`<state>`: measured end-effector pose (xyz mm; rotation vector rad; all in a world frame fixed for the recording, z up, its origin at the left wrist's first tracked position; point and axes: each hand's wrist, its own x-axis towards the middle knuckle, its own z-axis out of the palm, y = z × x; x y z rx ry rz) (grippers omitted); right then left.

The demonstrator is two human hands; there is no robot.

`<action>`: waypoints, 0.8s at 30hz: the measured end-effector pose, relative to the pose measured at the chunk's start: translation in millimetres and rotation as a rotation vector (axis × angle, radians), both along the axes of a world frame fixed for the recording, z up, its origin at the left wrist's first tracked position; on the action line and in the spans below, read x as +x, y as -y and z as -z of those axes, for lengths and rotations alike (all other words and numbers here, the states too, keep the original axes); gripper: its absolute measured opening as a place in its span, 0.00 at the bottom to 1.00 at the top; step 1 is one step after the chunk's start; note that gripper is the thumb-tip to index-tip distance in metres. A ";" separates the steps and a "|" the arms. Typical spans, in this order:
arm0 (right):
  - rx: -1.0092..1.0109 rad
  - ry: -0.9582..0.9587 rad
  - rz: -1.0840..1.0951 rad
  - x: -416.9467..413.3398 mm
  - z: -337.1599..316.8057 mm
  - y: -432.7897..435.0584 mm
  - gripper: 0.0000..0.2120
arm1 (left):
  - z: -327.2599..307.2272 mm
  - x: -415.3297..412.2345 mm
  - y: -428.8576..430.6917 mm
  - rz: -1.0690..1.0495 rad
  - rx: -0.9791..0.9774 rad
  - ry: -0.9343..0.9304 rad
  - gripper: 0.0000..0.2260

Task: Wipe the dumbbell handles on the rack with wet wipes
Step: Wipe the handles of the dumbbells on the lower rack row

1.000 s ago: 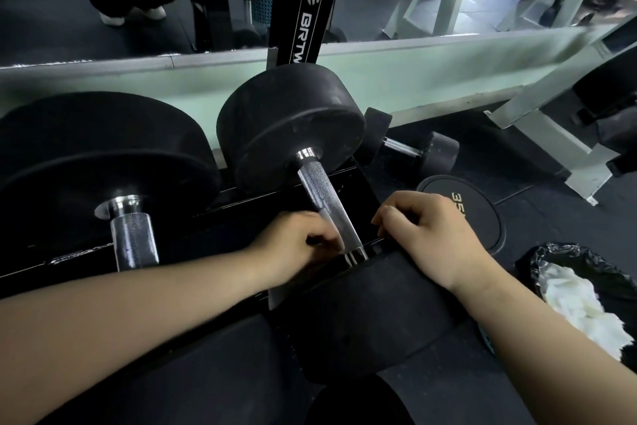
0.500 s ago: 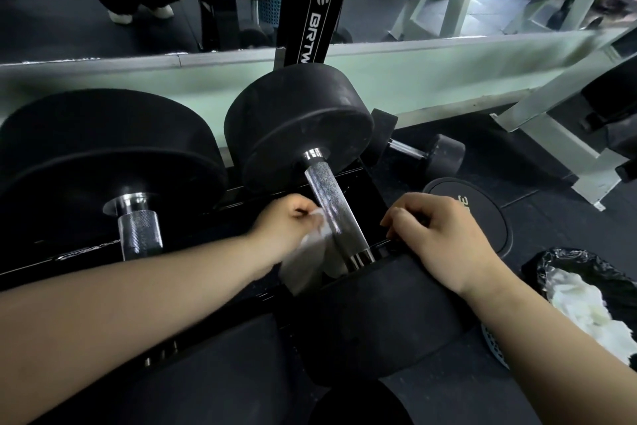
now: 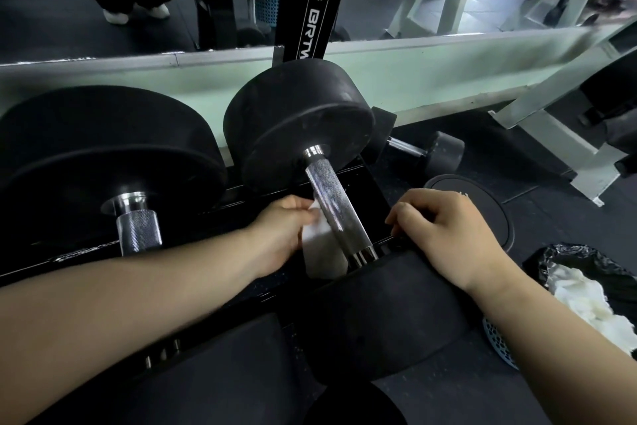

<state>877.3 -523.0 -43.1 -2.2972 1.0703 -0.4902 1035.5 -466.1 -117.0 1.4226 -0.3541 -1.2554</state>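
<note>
Centre frame: left hand (image 3: 281,230) fingers pinch the wet wipe (image 3: 322,254), which hangs against the left side of the knurled handle (image 3: 332,207) on the rack (image 3: 238,190). Right hand (image 3: 448,235) fingers are curled at the near weight head (image 3: 379,304), grip unclear. Best to wrap the wipe fully round and stroke the whole length.

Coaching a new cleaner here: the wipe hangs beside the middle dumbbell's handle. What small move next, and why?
Probably wrap the wipe around the handle and slide it toward the far head. The left hand pinches the wipe at the handle's left side, where it hangs loose, covering little knurled metal; the right hand rests at the near head.
</note>
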 end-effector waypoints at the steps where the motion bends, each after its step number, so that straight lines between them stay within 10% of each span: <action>1: 0.001 -0.003 -0.001 0.2 -0.2 0.3 0.16 | 0.0 -2.6 -4.2 0.030 0.012 0.004 0.11; 20: 0.024 0.015 0.011 -0.2 -1.3 -1.1 0.15 | -8.4 2.5 13.7 -0.144 0.066 0.143 0.13; 24: 0.024 0.011 0.017 -0.1 -1.2 -0.6 0.14 | -5.0 -14.1 -4.0 0.099 0.139 0.161 0.14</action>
